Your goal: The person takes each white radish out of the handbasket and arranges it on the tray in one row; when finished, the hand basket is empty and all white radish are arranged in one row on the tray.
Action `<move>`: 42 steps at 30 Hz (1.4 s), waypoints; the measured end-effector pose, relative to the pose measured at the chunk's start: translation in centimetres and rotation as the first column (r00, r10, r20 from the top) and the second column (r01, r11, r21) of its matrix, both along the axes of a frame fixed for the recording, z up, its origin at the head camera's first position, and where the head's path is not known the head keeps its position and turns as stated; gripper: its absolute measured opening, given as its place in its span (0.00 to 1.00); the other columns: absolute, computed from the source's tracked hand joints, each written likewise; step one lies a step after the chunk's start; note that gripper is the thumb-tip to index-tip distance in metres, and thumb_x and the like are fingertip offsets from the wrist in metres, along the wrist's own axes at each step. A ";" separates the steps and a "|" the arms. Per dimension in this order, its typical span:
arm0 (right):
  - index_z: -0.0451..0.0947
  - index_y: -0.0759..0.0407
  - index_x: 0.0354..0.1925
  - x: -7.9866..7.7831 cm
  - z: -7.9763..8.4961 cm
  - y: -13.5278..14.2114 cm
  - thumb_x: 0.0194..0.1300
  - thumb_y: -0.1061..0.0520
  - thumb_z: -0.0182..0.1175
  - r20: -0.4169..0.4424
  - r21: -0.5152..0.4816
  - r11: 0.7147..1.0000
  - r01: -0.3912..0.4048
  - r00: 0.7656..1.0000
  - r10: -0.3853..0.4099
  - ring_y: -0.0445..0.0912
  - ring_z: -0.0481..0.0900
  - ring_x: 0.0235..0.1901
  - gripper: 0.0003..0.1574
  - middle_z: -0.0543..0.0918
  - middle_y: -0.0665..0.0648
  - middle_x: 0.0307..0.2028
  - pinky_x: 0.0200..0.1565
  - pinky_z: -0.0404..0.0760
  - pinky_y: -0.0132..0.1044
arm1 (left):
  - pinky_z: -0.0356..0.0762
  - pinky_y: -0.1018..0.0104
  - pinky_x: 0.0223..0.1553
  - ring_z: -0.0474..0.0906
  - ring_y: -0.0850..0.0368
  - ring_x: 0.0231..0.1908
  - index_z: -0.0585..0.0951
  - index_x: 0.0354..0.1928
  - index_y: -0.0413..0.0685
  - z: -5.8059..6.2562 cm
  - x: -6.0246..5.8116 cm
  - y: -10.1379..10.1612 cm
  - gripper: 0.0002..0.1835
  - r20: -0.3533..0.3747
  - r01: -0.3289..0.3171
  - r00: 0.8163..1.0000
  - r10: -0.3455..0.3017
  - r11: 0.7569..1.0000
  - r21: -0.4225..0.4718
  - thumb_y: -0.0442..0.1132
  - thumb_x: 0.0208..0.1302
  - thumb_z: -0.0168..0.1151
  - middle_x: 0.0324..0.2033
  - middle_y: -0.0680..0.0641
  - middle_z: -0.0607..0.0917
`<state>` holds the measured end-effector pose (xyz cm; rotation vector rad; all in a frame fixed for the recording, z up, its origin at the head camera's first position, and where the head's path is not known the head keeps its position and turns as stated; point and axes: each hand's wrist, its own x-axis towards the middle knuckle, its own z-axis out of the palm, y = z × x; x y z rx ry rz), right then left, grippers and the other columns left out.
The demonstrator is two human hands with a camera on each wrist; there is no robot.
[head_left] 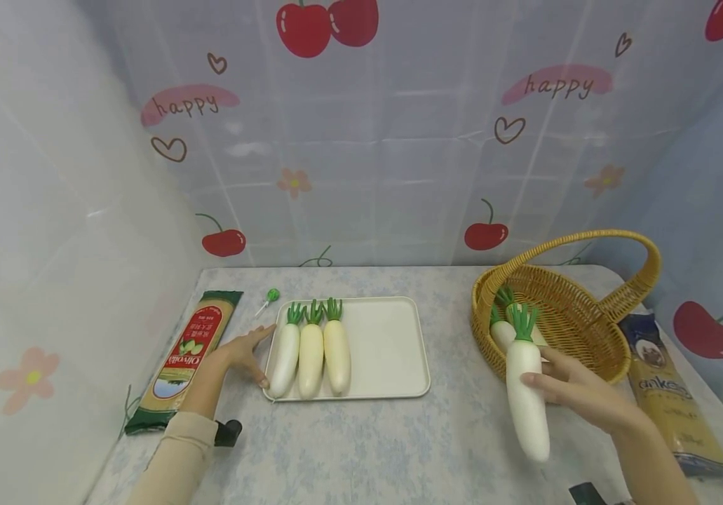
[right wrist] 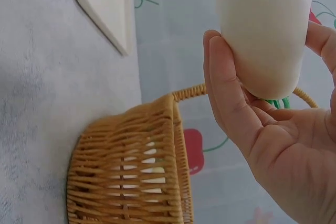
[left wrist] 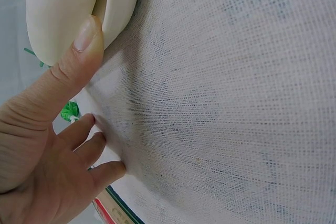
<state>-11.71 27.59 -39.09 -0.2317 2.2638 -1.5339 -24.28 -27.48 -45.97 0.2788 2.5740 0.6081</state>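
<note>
Pale blue-patterned cloth (head_left: 458, 414) stretches leftward from the right hand (head_left: 572, 387) to a white rectangular tray (head_left: 389, 345), the left hand (head_left: 246, 356) spread at its left edge. The right grips a smooth, tapering, green-topped white radish (head_left: 524, 403) near a round yellow-brown wicker basket (head_left: 553, 287).

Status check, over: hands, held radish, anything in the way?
Right hand gripping white radish near basket. Left hand at left edge of tray, holding nothing. Three more radishes on tray. Nothing seen between held radish and tray.

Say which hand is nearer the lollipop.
Left. The left hand is just below the lollipop in the head view, by the tray; the right hand is far right of it, holding a radish.
</note>
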 end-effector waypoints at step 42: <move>0.50 0.70 0.69 -4.8 -2.2 -7.7 0.67 0.50 0.56 -0.084 -0.071 0.993 -0.099 0.992 0.093 0.54 0.74 0.55 0.43 0.75 0.68 0.55 0.52 0.76 0.47 | 0.48 0.32 0.63 0.42 0.27 0.68 0.50 0.73 0.43 -0.2 -0.2 -0.1 0.67 0.026 -0.010 1.000 0.010 1.000 0.024 0.41 0.29 0.83 0.70 0.29 0.47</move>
